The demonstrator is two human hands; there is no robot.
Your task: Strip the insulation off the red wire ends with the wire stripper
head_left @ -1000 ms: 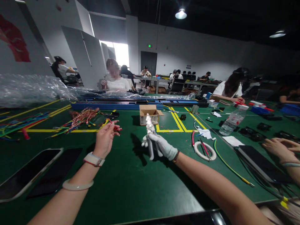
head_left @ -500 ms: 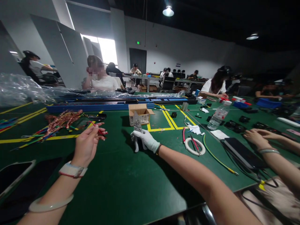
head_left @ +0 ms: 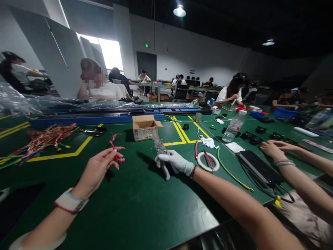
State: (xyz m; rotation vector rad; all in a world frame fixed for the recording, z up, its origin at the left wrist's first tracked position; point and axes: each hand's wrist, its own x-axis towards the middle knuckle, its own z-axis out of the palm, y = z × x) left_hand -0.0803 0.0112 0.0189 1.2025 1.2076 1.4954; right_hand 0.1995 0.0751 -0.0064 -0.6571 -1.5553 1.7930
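Observation:
My left hand, bare, pinches a short red wire between thumb and fingers above the green table. Loose copper strands spread from the wire's upper end. My right hand, in a white glove, is closed round the grey handles of a wire stripper. The tool's jaws point up and away, apart from the wire; motion blurs their tip. Just behind the stripper stands an open cardboard box, its inside partly hidden.
Stripped copper wires lie heaped at the left. On the right are a white tape ring, a green-yellow cable, a water bottle and a black power bank-like block. A co-worker's hands rest beyond it.
My view has turned slightly right. My hands have moved apart from the box's front, the stripper now tilting left. The red wire's copper end now shows above my left fingers.

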